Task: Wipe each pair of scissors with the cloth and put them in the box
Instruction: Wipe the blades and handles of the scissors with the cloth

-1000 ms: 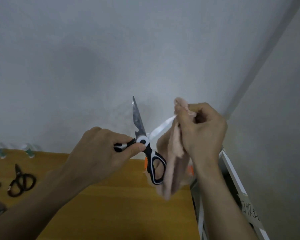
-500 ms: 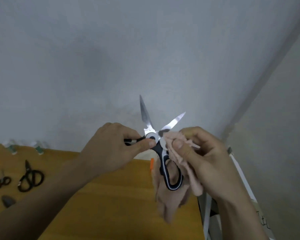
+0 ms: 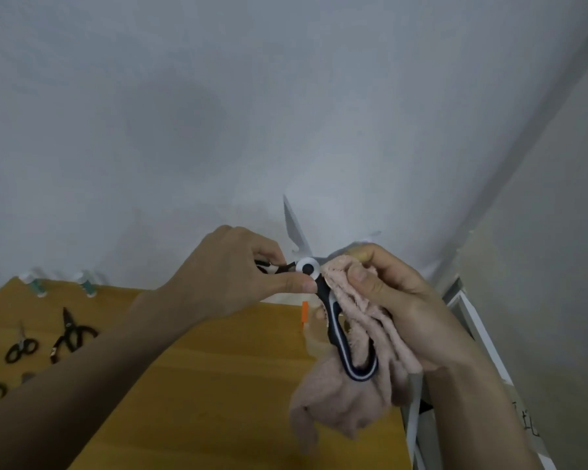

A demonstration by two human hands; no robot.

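The left hand (image 3: 231, 279) pinches the black-and-white-handled steel scissors (image 3: 319, 293) at the pivot, blades splayed upward. The right hand (image 3: 398, 300) grasps the pink terry cloth (image 3: 350, 395) round the right blade's base, so the wipe runs up-right along it.

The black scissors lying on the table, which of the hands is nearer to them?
Left. The left hand is above the table, nearer the black scissors; the right hand is farther right.

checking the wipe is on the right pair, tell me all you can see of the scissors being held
The scissors have shiny metal blades, a white pivot disc with a dark centre, and black handles edged in white. They are held up above the table, blades spread open and pointing up. The left hand pinches one handle beside the pivot; the right hand presses the pink cloth over the other blade, and cloth hangs behind the lower handle loop.
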